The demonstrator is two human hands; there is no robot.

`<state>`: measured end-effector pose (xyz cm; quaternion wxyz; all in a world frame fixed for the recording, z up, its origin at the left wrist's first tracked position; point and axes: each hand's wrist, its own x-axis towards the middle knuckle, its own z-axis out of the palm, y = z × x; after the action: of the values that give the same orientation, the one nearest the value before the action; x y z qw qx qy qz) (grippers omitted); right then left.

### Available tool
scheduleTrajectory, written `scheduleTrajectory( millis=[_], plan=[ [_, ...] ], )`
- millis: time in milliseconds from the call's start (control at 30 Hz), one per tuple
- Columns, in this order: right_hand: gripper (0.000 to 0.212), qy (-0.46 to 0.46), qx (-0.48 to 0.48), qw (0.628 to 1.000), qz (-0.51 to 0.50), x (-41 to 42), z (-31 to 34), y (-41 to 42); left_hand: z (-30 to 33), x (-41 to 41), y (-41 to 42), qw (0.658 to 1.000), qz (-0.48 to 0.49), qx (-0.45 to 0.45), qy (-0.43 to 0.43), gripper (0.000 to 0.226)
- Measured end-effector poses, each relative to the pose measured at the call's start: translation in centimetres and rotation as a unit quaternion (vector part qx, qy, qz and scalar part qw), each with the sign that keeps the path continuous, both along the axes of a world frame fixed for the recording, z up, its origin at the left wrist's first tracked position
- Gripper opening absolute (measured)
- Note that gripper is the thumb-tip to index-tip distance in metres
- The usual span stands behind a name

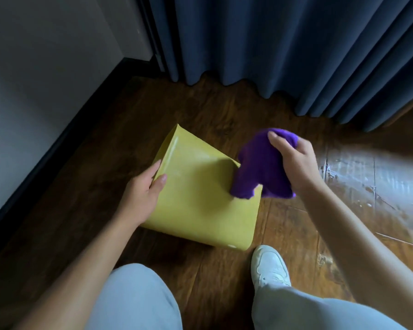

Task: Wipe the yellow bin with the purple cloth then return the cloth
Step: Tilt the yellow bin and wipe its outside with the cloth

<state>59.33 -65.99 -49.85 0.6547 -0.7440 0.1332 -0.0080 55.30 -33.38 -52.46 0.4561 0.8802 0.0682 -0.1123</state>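
The yellow bin [200, 198] lies tipped on its side on the wooden floor, one broad flat face turned up toward me. My left hand [143, 194] grips the bin's left edge, thumb on the top face and fingers wrapped round the side. My right hand [293, 160] is closed on the bunched purple cloth [260, 170], held above the bin's right edge. The cloth's lower ends hang down and touch the bin's top face near its right side. The bin's opening is hidden from view.
Dark blue curtains [296, 48] hang to the floor behind the bin. A grey wall with a black skirting board [57, 144] runs along the left. My knees in light trousers and a white shoe [270, 265] sit just in front of the bin. Bright light falls on the floor at right.
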Motion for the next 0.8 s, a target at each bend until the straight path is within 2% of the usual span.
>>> scheduleTrajectory(
  millis=[200, 367, 567, 700, 800],
  plan=[
    [0.022, -0.081, -0.081, 0.977, 0.181, 6.2, 1.9, 8.1, 0.6, -0.1, -0.3, 0.999, 0.003, 0.010, -0.045, 0.056],
    [0.042, -0.121, -0.203, 0.922, 0.308, 5.2, -0.3, 11.6, 0.3, -0.9, -0.9, 0.993, 0.000, 0.046, -0.107, 0.045],
    [0.067, -0.211, -0.349, 0.886, 0.219, 5.0, -4.5, 11.6, 0.3, -1.0, -0.4, 0.987, -0.034, 0.057, -0.143, 0.045],
    [0.061, -0.178, -0.258, 0.920, 0.237, 4.8, -6.7, 11.5, 0.2, -1.3, -1.0, 0.987, -0.033, 0.058, -0.143, 0.044],
    [0.057, -0.145, -0.253, 0.928, 0.232, 4.8, -8.0, 10.1, -0.1, -1.6, -1.4, 0.987, -0.043, 0.059, -0.143, 0.042]
  ],
)
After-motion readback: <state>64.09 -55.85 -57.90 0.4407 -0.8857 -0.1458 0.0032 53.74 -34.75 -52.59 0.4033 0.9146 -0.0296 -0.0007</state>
